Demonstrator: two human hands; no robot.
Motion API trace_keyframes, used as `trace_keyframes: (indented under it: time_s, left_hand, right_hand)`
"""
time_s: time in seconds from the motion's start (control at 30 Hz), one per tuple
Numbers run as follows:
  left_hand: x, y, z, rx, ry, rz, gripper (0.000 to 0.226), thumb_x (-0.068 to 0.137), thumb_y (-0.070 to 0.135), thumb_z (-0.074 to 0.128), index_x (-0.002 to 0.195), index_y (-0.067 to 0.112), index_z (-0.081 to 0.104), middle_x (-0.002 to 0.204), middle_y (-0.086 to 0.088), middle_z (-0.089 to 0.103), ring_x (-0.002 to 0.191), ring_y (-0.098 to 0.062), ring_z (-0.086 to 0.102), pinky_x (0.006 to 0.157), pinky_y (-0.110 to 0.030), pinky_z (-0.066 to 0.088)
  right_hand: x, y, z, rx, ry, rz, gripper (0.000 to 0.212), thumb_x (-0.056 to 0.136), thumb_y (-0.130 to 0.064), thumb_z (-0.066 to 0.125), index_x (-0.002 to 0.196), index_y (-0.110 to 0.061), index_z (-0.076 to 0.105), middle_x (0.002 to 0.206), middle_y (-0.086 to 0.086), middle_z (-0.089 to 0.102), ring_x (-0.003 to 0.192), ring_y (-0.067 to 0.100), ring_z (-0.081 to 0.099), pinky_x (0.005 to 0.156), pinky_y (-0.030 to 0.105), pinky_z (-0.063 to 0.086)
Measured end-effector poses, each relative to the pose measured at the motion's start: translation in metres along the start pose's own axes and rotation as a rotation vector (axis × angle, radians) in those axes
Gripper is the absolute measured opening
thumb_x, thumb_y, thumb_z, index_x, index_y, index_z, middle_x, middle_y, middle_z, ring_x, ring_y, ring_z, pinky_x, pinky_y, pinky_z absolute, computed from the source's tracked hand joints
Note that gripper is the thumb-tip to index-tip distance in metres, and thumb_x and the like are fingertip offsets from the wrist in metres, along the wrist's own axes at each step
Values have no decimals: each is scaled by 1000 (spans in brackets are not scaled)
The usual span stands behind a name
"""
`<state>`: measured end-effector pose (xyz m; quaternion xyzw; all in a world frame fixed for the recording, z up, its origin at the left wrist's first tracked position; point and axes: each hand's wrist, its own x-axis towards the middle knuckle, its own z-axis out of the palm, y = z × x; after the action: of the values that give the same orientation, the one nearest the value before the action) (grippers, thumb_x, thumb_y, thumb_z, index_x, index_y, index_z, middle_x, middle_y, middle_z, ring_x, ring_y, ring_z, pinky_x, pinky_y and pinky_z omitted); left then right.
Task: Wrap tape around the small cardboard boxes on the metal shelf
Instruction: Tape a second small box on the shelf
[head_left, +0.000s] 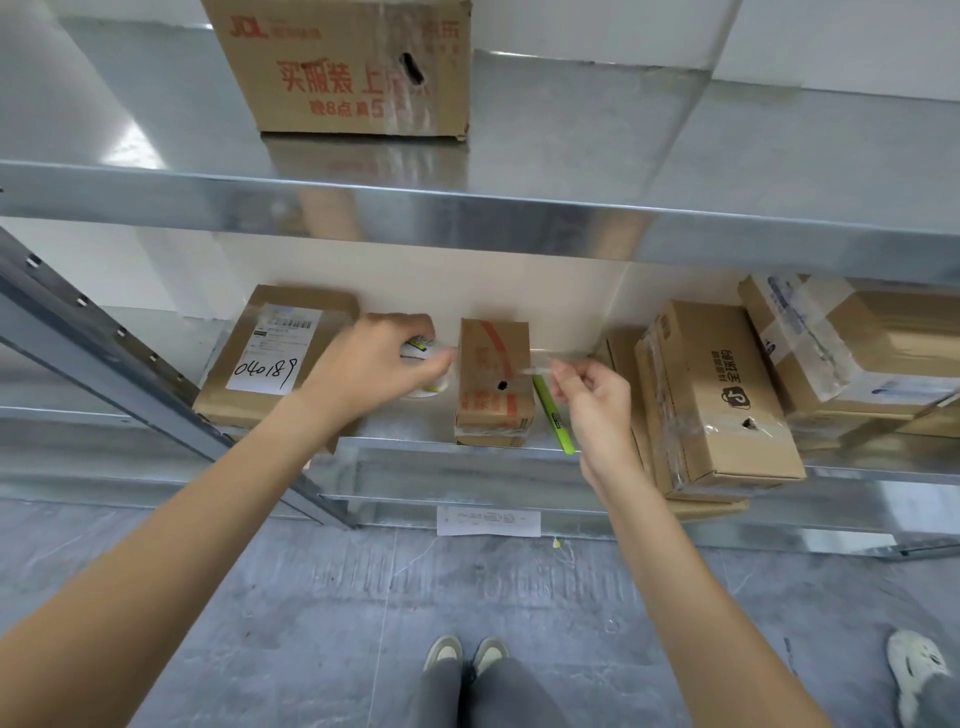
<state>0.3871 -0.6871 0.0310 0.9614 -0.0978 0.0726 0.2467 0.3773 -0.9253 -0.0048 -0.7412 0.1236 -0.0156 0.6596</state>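
Cardboard box: upright, front of metal shelf, long axis vertical.
Left hand: just left of box, gripping tape roll.
Right hand: just right of box, pinching clear tape end; strip spans box's face.

the big box on the upper shelf carries "jdl" in red, upside down. the white label on the flat box reads handwritten "040189". other print is too blurred to read.
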Motion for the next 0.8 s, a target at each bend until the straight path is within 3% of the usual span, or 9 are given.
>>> trace_keyframes:
  time_s: [0.1, 0.17, 0.27, 0.4, 0.5, 0.67, 0.8]
  left_hand:
    - [3, -13, 5, 289, -21, 64, 42, 84, 61, 54, 70, 21, 52, 57, 9, 40, 63, -23, 47, 56, -27, 30]
    - [4, -16, 14, 312, -6, 72, 43, 85, 62, 48, 71, 21, 52, 60, 5, 49, 69, -27, 55, 59, -28, 30]
    - [10, -24, 23, 201, -41, 0, 42, 85, 60, 38, 84, 23, 58, 80, -8, 67, 88, -33, 58, 75, -30, 29]
    - [10, -30, 36, 171, -107, -40, 43, 81, 60, 32, 80, 23, 55, 78, -11, 65, 90, -35, 55, 77, -30, 25]
    - [7, -30, 43, 154, -85, -31, 43, 80, 61, 32, 73, 23, 50, 73, -9, 65, 80, -33, 55, 74, -29, 21]
    - [10, -30, 49, 143, -113, -38, 48, 77, 64, 25, 66, 23, 45, 74, -5, 66, 77, -28, 56, 78, -28, 24]
    - [13, -29, 51, 174, -153, -32, 48, 84, 57, 34, 69, 15, 52, 75, -3, 66, 80, -26, 58, 84, -30, 30]
  right_hand:
    - [9, 7, -5, -74, 9, 6, 21, 92, -17, 63, 71, -19, 62, 70, 1, 64, 71, 17, 59, 77, 33, 47]
    - [15, 13, -2, -57, 31, 62, 21, 93, -17, 63, 72, -19, 61, 74, 1, 66, 83, 24, 65, 86, 39, 50]
    - [23, 23, 3, 32, 51, 188, 17, 94, -17, 62, 77, -16, 58, 80, 0, 66, 99, 28, 66, 98, 45, 49]
    - [26, 37, 4, 82, 10, 282, 14, 98, -14, 55, 84, -12, 54, 93, 4, 66, 90, 15, 69, 93, 43, 54]
    - [27, 42, 4, 146, 8, 312, 13, 99, -10, 53, 87, -5, 53, 108, 17, 65, 89, 20, 71, 84, 36, 58]
    - [33, 46, 1, 169, 19, 320, 14, 99, -9, 53, 85, -6, 52, 105, 18, 65, 87, 21, 71, 88, 35, 56]
    - [37, 52, -2, 152, 21, 336, 13, 98, -10, 55, 86, -6, 53, 102, 16, 67, 84, 17, 72, 82, 28, 57]
